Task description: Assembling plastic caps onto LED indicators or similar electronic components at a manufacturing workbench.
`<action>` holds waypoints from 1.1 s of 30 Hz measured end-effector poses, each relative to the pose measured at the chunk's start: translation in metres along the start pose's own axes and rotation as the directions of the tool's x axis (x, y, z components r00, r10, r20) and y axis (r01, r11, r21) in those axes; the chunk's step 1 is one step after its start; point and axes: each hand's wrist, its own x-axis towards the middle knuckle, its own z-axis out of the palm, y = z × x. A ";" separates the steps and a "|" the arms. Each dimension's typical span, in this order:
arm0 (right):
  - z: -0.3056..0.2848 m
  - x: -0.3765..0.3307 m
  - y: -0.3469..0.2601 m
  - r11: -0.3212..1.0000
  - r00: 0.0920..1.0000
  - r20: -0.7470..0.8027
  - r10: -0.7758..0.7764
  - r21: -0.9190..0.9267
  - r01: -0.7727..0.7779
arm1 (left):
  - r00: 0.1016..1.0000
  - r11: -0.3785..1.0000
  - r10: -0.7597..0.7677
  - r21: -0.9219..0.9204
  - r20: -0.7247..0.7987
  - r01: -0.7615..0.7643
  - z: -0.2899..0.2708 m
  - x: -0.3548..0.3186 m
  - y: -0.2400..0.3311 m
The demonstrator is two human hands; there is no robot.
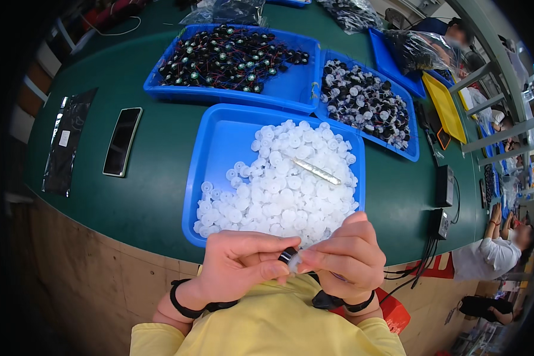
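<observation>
Near the front edge of the table, my left hand (234,261) pinches a small black round part (287,255) between thumb and fingers. Against it, my right hand (351,256) grips a translucent white plastic cap (295,263), and the two pieces touch. My fingers partly cover both. Just beyond my hands stands a blue tray (197,172) heaped with white plastic caps (288,196). On the heap lies a slim, shiny stick-like tool (317,170).
Behind it, one blue tray (305,98) holds black parts with thin wires; another (414,133) holds black-and-white pieces. A phone (123,142) and a black plastic bag (68,142) lie left. Black boxes (444,187) with cables sit right. People sit further right.
</observation>
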 end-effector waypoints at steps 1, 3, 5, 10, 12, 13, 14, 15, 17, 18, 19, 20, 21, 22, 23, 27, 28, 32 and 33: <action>-0.001 -0.001 -0.003 0.998 1.000 -0.009 0.006 -0.055 -0.006 | 0.999 0.999 0.037 0.037 0.000 -0.037 0.001 0.000 -0.001; -0.002 -0.001 -0.008 0.994 1.000 -0.020 -0.007 -0.112 0.005 | 0.994 0.988 0.110 0.110 0.003 -0.110 0.001 0.000 -0.005; -0.003 0.001 -0.010 0.991 1.000 -0.017 -0.008 -0.137 0.006 | 0.994 0.991 0.111 0.072 0.005 -0.111 0.003 0.001 -0.004; -0.002 0.005 -0.006 0.999 1.000 0.022 -0.008 -0.049 0.009 | 0.996 0.994 0.081 -0.071 0.030 -0.079 -0.001 0.003 -0.006; 0.005 0.006 -0.005 0.956 0.990 0.017 0.138 0.261 -0.138 | 0.998 0.987 0.037 -0.156 0.041 -0.030 -0.004 0.003 -0.003; 0.007 0.007 -0.003 0.890 0.978 0.034 0.208 0.408 -0.203 | 0.996 0.988 -0.001 -0.156 0.086 0.015 -0.008 0.003 -0.002; 0.005 0.011 -0.004 0.842 0.974 0.061 0.219 0.493 -0.220 | 0.991 0.986 -0.039 -0.155 0.130 0.059 -0.013 0.004 -0.001; 0.003 0.013 -0.005 0.843 0.966 0.138 0.219 0.472 -0.258 | 0.983 0.983 -0.078 -0.153 0.168 0.104 -0.016 0.004 0.000; 0.000 0.015 -0.006 0.845 0.932 0.288 0.218 0.422 -0.328 | 0.985 0.954 -0.103 -0.265 0.141 0.137 -0.006 0.005 0.007; -0.002 0.014 -0.003 0.862 0.924 0.352 0.150 0.411 -0.296 | 0.984 0.934 -0.117 -0.321 0.134 0.155 -0.002 0.005 0.011; -0.002 0.014 0.001 0.878 0.907 0.413 0.081 0.402 -0.262 | 0.980 0.941 -0.151 -0.285 0.127 0.181 -0.002 0.005 0.013; -0.003 0.013 0.003 0.890 0.881 0.473 0.014 0.395 -0.226 | 0.976 0.946 -0.183 -0.250 0.118 0.208 -0.003 0.006 0.015; -0.003 0.015 0.004 0.890 0.886 0.464 0.002 0.402 -0.213 | 0.971 0.949 -0.214 -0.215 0.103 0.232 -0.003 0.006 0.017; -0.002 0.016 0.004 0.890 0.890 0.456 -0.010 0.409 -0.200 | 0.974 0.949 -0.205 -0.224 0.094 0.221 -0.002 0.005 0.017; -0.002 0.017 0.004 0.890 0.894 0.447 -0.021 0.416 -0.187 | 0.977 0.950 -0.195 -0.232 0.085 0.210 -0.001 0.005 0.017; 0.008 0.005 0.005 0.784 0.939 0.274 0.209 0.527 -0.328 | 0.993 0.983 -0.087 -0.157 0.076 0.098 -0.004 0.007 0.009; 0.010 0.003 0.003 0.739 0.927 0.269 0.260 0.562 -0.370 | 0.997 0.985 -0.032 -0.164 0.070 0.043 -0.004 0.005 0.007; 0.017 0.004 -0.003 0.679 0.925 0.204 0.319 0.632 -0.374 | 0.990 0.976 0.140 -0.166 -0.005 -0.138 0.004 0.000 -0.001; 0.018 0.005 -0.003 0.676 0.925 0.194 0.327 0.636 -0.373 | 0.984 0.972 0.174 -0.155 -0.035 -0.177 0.006 0.000 -0.002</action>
